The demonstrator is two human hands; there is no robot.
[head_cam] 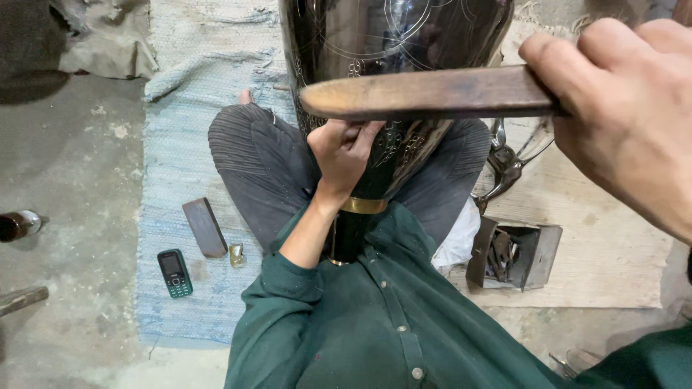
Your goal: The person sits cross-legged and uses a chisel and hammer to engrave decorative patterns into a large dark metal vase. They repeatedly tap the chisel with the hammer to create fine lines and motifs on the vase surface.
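Vase (389, 36) edge pinched, wooden mallet (425, 92) raised

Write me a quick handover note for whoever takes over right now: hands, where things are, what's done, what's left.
Left hand: pressed against the engraved black vase lying across the lap, fingers pinching something too small to identify.
Right hand: gripping the wooden stick, raised over the vase.
Nearby: open metal tool box on the right, phone and dark block on the blue mat.
Done: line engraving shows on the vase.
Left: cannot tell.
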